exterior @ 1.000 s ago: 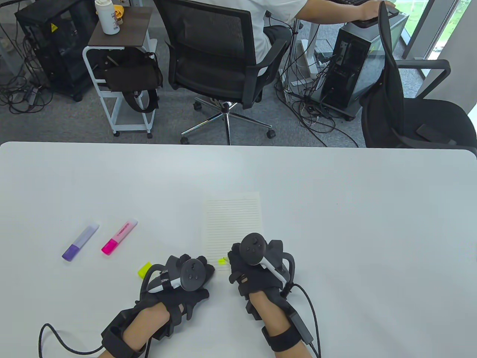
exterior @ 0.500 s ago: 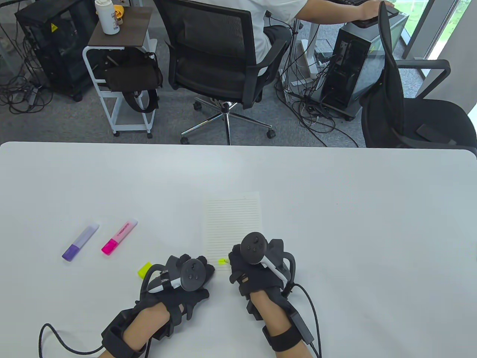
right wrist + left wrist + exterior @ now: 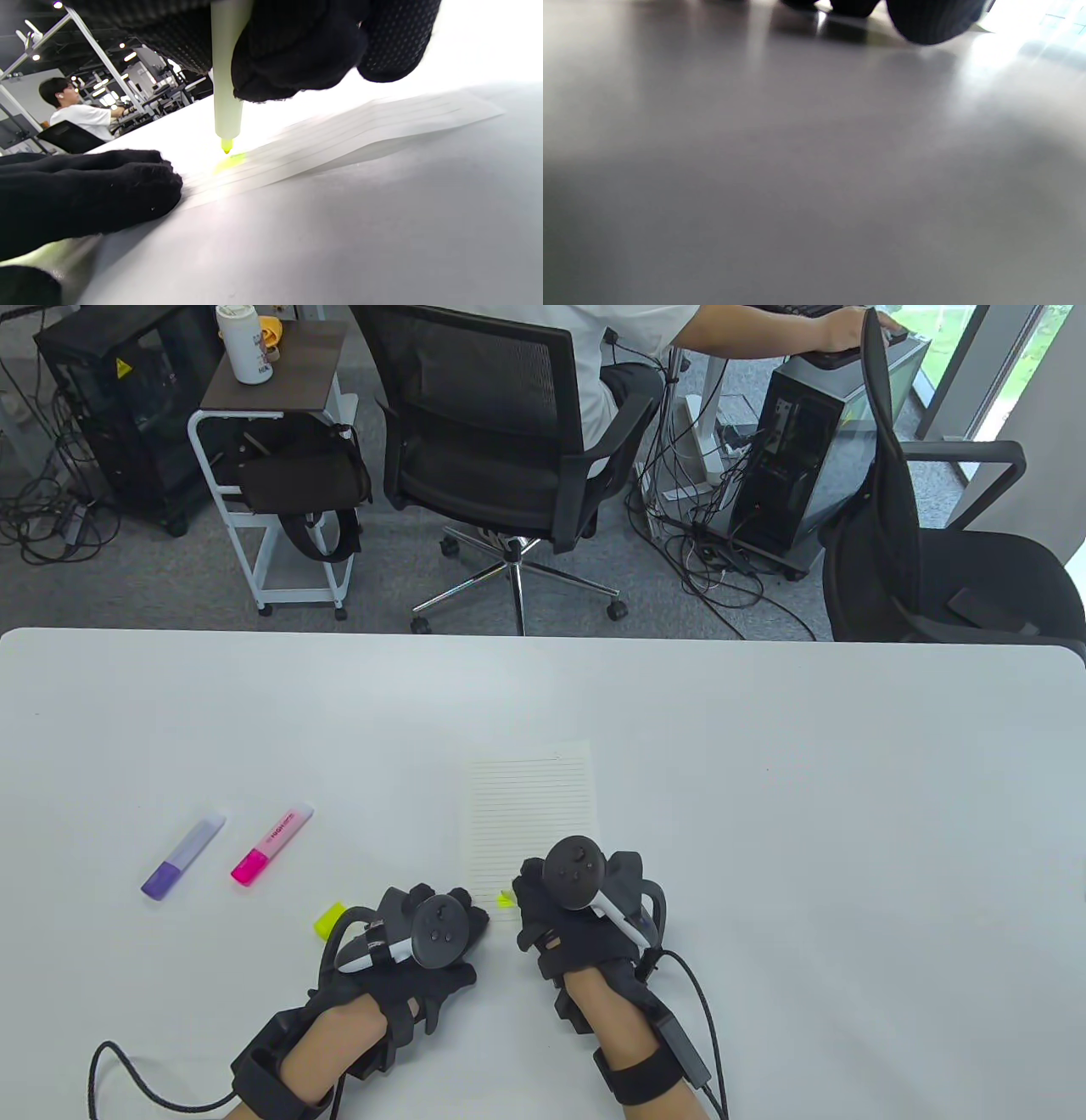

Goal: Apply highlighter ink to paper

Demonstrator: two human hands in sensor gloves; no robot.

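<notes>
A lined sheet of paper (image 3: 530, 814) lies on the white table (image 3: 848, 814). My right hand (image 3: 543, 912) grips an uncapped yellow highlighter (image 3: 227, 84) upright, its tip (image 3: 506, 898) at the paper's near left corner. In the right wrist view the tip (image 3: 227, 146) hangs just above a short yellow mark (image 3: 231, 162) on the paper (image 3: 360, 123). My left hand (image 3: 450, 920) rests on the table with its fingertips (image 3: 140, 186) at the paper's near edge. The yellow cap (image 3: 329, 920) lies left of the left hand.
A pink highlighter (image 3: 271, 843) and a purple highlighter (image 3: 182, 856) lie capped at the left of the table. Office chairs (image 3: 501, 432), a small cart (image 3: 271, 475) and a seated person (image 3: 679, 339) are beyond the far edge. The left wrist view shows only blurred table.
My right hand has shifted slightly left and towards me, with the highlighter tip staying at the paper's near left corner. The left hand has not moved.
</notes>
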